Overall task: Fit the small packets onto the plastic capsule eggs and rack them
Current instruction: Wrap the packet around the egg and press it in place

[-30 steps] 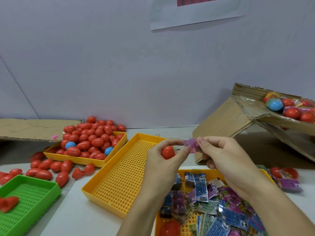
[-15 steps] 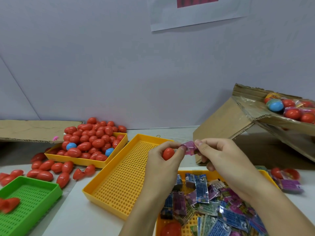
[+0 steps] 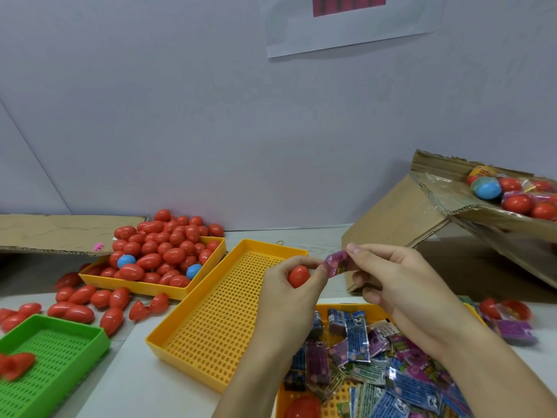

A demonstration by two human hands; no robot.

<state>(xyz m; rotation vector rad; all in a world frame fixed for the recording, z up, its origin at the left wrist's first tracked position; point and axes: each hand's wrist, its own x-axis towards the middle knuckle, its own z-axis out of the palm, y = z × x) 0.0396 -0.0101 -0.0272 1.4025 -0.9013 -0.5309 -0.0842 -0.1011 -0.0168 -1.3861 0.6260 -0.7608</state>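
Head view: the left hand grips a red egg above the empty yellow tray, as a second ago. The right hand pinches the purple packet, now drawn out longer and touching the left thumb, so fitting is under way.

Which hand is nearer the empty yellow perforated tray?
Left. The left hand, holding a red egg, hangs over the empty yellow tray's right edge. The right hand, pinching a purple packet, is farther right, above the packet tray.
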